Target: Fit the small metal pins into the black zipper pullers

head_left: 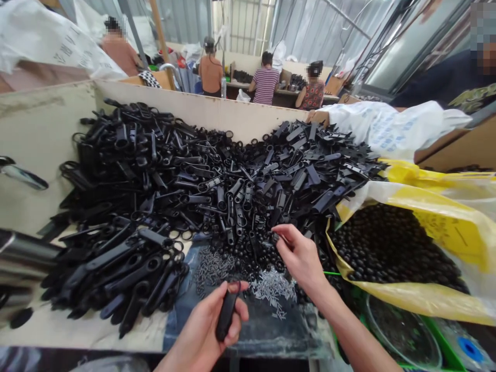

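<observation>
My left hand (220, 320) is closed around a black plastic handle (227, 312) with a ring at its upper end, held low over the front of the bench. Further right and higher, my right hand (300, 253) has thumb and forefinger pinched together at the edge of the black parts pile. Something small and dark shows at those fingertips, too small to name. Between the hands lies a heap of silvery metal pins (274, 289). Darker grey pins (213, 268) are spread just beyond my left hand.
A big heap of black plastic parts (163, 160) fills the bench, with finished-looking handles (127, 268) stacked at left. A yellow-white sack (434, 201) holds black beads (395, 243) at right. A green crate (445, 341) stands below it. Several people sit at the back; another person is at far right.
</observation>
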Available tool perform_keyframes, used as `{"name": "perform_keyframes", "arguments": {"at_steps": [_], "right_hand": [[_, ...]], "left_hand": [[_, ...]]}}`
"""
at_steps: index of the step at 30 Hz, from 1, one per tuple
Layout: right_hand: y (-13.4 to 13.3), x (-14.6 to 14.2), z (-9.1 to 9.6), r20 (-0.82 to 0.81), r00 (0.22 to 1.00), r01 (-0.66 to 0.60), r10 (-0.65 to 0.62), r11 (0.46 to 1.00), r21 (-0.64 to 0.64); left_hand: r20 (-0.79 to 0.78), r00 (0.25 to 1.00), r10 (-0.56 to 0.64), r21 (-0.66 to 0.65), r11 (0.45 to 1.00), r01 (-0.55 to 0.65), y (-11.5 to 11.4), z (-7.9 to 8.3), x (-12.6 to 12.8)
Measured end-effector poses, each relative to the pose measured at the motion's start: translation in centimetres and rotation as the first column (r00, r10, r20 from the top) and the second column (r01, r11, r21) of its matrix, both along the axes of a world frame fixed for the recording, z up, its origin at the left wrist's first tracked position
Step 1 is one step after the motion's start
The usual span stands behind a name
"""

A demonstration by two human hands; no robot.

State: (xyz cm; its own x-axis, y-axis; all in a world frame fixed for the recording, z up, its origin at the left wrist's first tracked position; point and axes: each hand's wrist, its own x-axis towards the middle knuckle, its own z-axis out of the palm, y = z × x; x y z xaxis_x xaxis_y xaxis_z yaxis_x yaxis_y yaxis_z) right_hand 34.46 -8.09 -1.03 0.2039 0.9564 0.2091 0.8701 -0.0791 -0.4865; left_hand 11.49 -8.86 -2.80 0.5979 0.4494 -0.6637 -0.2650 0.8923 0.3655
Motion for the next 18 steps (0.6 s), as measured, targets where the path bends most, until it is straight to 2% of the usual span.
{"name": "perform_keyframes", "arguments": {"at_steps": [2,4,7,10,12,15,18], "right_hand": [[-1.9,-2.4,0.0,-0.229,0.964,-0.099,0.133,0.983,0.156],[-3.5,-4.9,-0.6,-0.341,0.892,-0.214,0.298,0.940,0.264],[-5.4,-7.2,-1.7,-0.324,0.862,-0.290,0.390,0.904,0.314],[-7.1,-7.6,-2.2,-0.200,0.898,-0.329,0.393,0.899,0.289],[-8.1,-7.4,-2.1,-0.164,0.890,-0.382,0.426,0.891,0.247],[-9.1,-7.2,-2.0,-0.230,0.829,-0.464,0.510,0.857,0.225],[-9.3,-7.2,-2.1,-0.158,0.851,-0.449,0.500,0.851,0.273]], "left_hand": [[0.065,0.998,-0.001,0.002,1.000,0.000,-0.5,0.3,0.4],[0.125,0.992,0.015,-0.002,1.000,-0.014,-1.0,0.6,0.5],[0.121,0.990,0.076,-0.002,0.997,-0.077,-1.9,0.7,0.1],[0.065,0.991,0.119,-0.020,0.993,-0.118,-2.8,0.5,-1.1],[0.031,0.994,0.105,-0.003,0.995,-0.105,-3.5,0.3,-1.8],[-0.076,0.994,0.073,0.197,0.979,-0.057,-4.4,-0.5,-2.1],[-0.176,0.982,0.067,0.380,0.925,0.005,-4.9,-1.4,-1.6]]}}
